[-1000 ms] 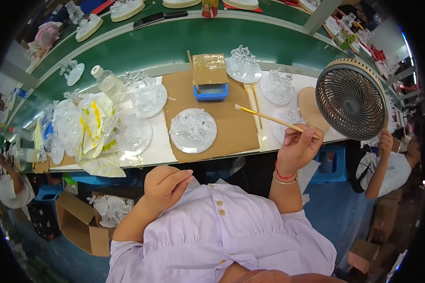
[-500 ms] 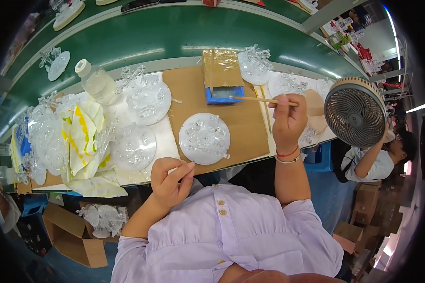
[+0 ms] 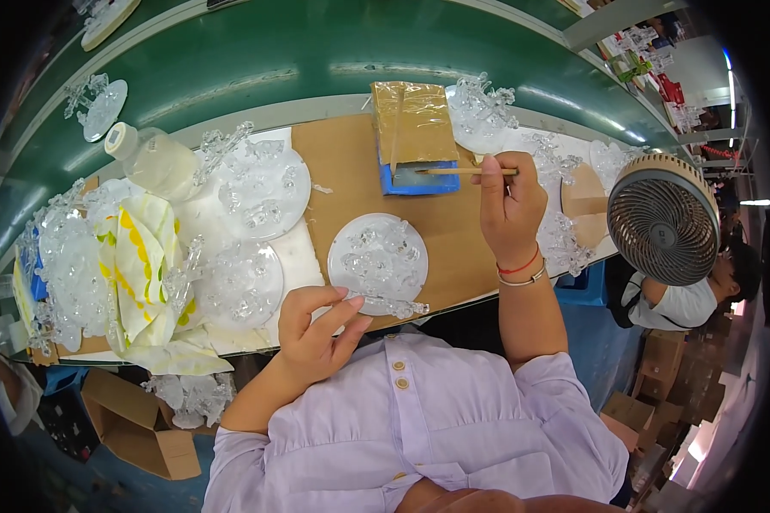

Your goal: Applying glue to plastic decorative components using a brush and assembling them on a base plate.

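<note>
left hand [image 3: 316,333]: pinched on clear glass piece [image 3: 393,304], beside round disc [image 3: 378,263]
right hand [image 3: 510,205]: clamped on thin brush [image 3: 466,172] over blue tray [image 3: 419,179]

A green conveyor belt [image 3: 257,51] runs behind the workbench [image 3: 453,231]; a round fan [image 3: 663,220] stands right.

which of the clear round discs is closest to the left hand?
The disc on the brown board, directly above the left hand. It lies alone on the brown sheet; the other discs sit on the white surface further left or beyond the right hand.
</note>
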`<state>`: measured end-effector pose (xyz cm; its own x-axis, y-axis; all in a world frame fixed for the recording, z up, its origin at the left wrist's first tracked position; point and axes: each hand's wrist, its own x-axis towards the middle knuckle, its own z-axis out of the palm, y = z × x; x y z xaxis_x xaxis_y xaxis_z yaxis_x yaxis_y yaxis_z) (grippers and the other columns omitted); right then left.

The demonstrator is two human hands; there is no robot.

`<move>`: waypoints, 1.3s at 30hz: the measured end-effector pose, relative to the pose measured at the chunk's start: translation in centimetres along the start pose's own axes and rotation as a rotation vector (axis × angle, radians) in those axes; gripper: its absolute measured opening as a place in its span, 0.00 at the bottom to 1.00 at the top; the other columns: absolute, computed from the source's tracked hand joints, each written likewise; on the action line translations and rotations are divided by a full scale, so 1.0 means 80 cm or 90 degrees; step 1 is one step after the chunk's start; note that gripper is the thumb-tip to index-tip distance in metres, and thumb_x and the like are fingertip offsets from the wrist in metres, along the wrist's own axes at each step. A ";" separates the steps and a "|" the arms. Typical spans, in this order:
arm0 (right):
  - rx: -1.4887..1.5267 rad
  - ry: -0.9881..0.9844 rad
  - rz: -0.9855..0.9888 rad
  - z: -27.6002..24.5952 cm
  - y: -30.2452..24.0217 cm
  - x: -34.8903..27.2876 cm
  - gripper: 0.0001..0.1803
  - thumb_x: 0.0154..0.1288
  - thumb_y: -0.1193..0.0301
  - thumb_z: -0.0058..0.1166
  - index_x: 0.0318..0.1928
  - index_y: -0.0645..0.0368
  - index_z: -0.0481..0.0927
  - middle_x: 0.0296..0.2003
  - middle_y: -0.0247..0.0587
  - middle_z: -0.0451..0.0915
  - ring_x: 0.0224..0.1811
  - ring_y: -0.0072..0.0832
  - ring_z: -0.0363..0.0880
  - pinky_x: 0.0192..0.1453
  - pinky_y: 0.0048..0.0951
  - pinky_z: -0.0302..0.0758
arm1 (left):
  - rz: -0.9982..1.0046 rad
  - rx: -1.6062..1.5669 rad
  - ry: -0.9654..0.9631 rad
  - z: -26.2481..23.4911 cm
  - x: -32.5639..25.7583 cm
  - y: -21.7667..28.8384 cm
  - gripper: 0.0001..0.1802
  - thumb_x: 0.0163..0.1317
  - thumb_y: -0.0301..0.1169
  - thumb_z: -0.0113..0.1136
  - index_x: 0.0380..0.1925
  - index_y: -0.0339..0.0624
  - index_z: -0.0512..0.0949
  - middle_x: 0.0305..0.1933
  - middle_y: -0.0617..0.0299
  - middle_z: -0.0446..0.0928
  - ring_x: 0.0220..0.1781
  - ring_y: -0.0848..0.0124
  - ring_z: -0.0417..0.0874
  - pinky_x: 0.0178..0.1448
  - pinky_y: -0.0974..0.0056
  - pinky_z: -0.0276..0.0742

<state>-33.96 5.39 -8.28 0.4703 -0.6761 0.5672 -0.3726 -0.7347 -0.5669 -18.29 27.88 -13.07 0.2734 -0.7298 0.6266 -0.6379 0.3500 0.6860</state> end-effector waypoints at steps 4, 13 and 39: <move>0.012 0.001 0.008 -0.004 0.003 0.002 0.06 0.70 0.74 0.50 0.36 0.63 0.71 0.21 0.36 0.78 0.24 0.16 0.78 0.26 0.16 0.69 | 0.002 0.010 -0.027 -0.003 -0.001 0.000 0.19 0.49 0.24 0.70 0.43 0.39 0.78 0.44 0.53 0.74 0.39 0.63 0.75 0.40 0.66 0.73; 0.087 0.032 0.004 -0.004 0.015 -0.002 0.05 0.71 0.75 0.48 0.37 0.64 0.70 0.25 0.37 0.78 0.24 0.15 0.74 0.28 0.14 0.67 | -0.037 0.040 -0.097 0.004 0.018 0.009 0.19 0.44 0.18 0.71 0.39 0.40 0.80 0.41 0.55 0.79 0.39 0.62 0.79 0.39 0.65 0.75; 0.338 0.260 0.007 -0.069 0.037 -0.064 0.07 0.73 0.70 0.44 0.40 0.61 0.66 0.24 0.50 0.77 0.18 0.22 0.67 0.22 0.17 0.65 | -0.051 0.143 -0.164 0.001 0.046 0.042 0.23 0.39 0.26 0.75 0.40 0.42 0.81 0.37 0.60 0.78 0.37 0.63 0.79 0.38 0.63 0.73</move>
<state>-41.92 6.39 -9.55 0.0893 -0.7266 0.6813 0.1180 -0.6715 -0.7316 -19.51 26.32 -8.50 0.1570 -0.8836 0.4411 -0.7721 0.1686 0.6127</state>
